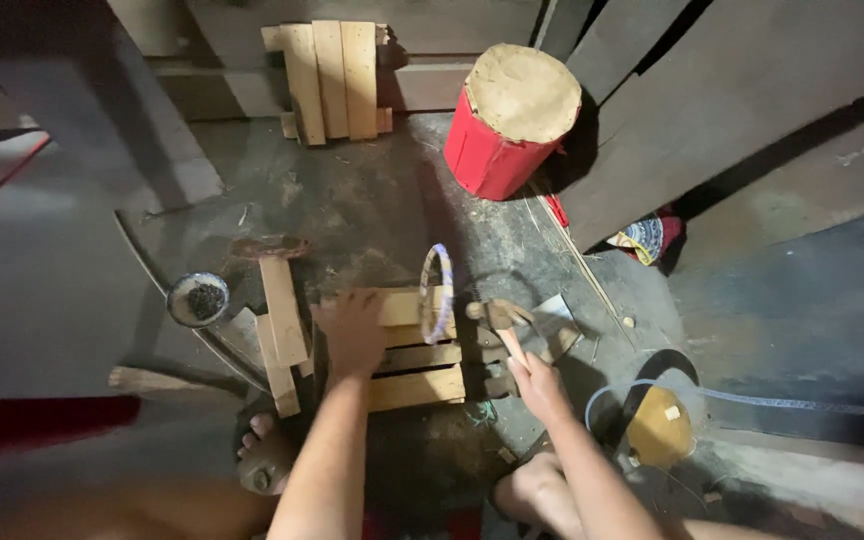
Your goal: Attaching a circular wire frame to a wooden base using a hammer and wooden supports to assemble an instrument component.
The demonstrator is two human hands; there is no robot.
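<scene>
Dim, dusty concrete floor (372,215), grey boards (712,110) against the wall, red drum-like stool (504,120).

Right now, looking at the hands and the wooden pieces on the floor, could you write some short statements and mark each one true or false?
1. The left hand presses flat on the small slatted wooden frame. True.
2. The right hand holds a saw. False: it grips a wooden-handled hammer.
3. The red cylindrical drum with a tan top lies on its side. False: it stands upright.
4. A small round bowl with dark contents sits left of the frame. True.
</scene>
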